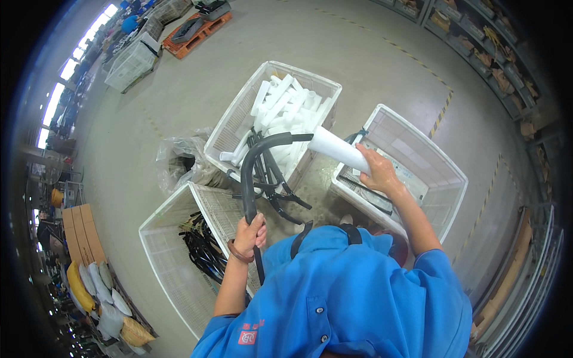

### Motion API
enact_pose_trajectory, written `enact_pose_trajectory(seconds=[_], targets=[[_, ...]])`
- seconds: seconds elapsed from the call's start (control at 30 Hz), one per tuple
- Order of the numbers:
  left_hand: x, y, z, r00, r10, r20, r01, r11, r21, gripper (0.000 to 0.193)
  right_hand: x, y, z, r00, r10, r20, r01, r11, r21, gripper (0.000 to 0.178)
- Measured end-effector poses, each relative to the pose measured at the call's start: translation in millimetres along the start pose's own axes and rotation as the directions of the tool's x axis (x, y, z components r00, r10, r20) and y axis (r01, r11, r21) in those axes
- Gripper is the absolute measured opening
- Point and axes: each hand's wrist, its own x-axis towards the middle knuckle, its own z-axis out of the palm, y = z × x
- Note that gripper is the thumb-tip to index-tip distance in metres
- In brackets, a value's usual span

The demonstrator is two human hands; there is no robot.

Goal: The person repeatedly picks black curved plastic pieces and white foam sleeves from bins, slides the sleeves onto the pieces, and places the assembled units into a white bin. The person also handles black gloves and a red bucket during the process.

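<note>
My left hand (248, 234) is closed round the lower part of a bent black tube (248, 179) with a thick dark sleeve along its curve. The tube arches up and to the right, and its thin far end meets a white foam sleeve (339, 149). My right hand (379, 171) grips that sleeve at its near right end. Whether the tube's tip is inside the sleeve or only against it, I cannot tell. Behind the held tube, several more bent black tubes (276, 190) hang over the near edge of a white crate (307, 74) full of white foam sleeves (277, 110).
At the left stands another white crate (169, 235) with black tubes (206, 247) in it. A third white crate (441, 173) is beside my right arm. A clear plastic bag (182, 158) lies left of the middle crate. Shelves (477, 48) line the right side.
</note>
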Motion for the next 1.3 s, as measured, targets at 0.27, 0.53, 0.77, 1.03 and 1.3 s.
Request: enact_pose_trajectory(seconds=[0.27,0.53,0.77,1.03,1.3], targets=[[-4,-7,10,1.0,0.005,0.014,-0.005,1.0,-0.002,0.026,6,-2,-33,0.968,0.08,0.237,-0.111,0.986,0.122,0.073],[-12,-8,5,0.999,0.034,-0.027,-0.034,0.999,-0.003,0.03,8,2,-28,0.953,0.024,0.301,-0.091,0.974,0.21,0.063],[-18,-8,-3,1.0,0.012,-0.014,-0.012,1.0,0.011,0.029,7,7,-14,0.926,0.036,0.375,-0.214,0.869,0.446,0.06],[-21,-16,-12,0.995,-0.052,0.083,0.047,0.997,0.057,0.021,15,2,-35,0.688,-0.03,0.725,-0.588,0.562,0.581,0.062],[-29,-7,6,0.969,-0.234,0.077,0.224,0.967,0.118,0.019,38,-56,-46,0.929,0.018,0.371,-0.055,0.995,0.089,0.058]])
